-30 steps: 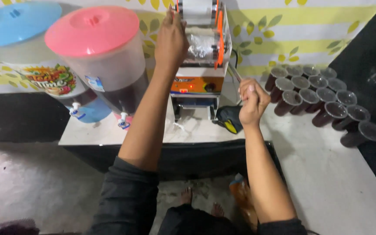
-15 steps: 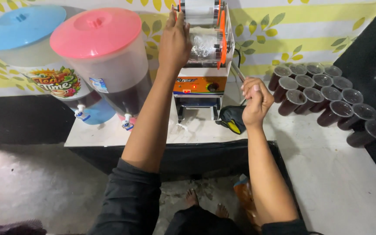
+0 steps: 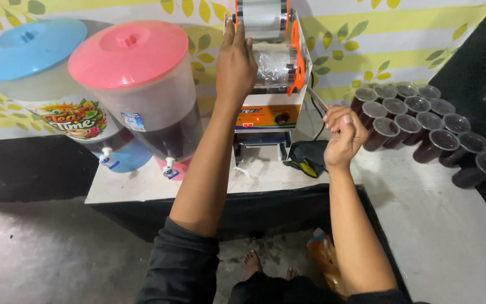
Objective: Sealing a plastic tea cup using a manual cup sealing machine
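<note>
An orange and silver cup sealing machine (image 3: pixel 270 115) stands on the white counter, with a roll of clear film (image 3: pixel 274 65) on top. My left hand (image 3: pixel 235 63) lies flat against the machine's upper left side, fingers stretched up beside the film roll, gripping nothing. My right hand (image 3: pixel 341 134) is closed in a fist around the end of the machine's thin lever (image 3: pixel 316 101), which sticks out to the right. The machine's cup slot (image 3: pixel 260 147) below looks dark; I cannot tell if a cup sits in it.
Two big drink dispensers stand left of the machine, one with a pink lid (image 3: pixel 127 53) and one with a blue lid (image 3: pixel 29 48). Several plastic cups of dark drink (image 3: pixel 417 121) crowd the right counter (image 3: pixel 445 225). A black and yellow object (image 3: pixel 307 160) lies by the machine.
Both hands keep their places on the machine and lever. The view has shifted a little, so everything sits slightly further right and lower in the frame.
</note>
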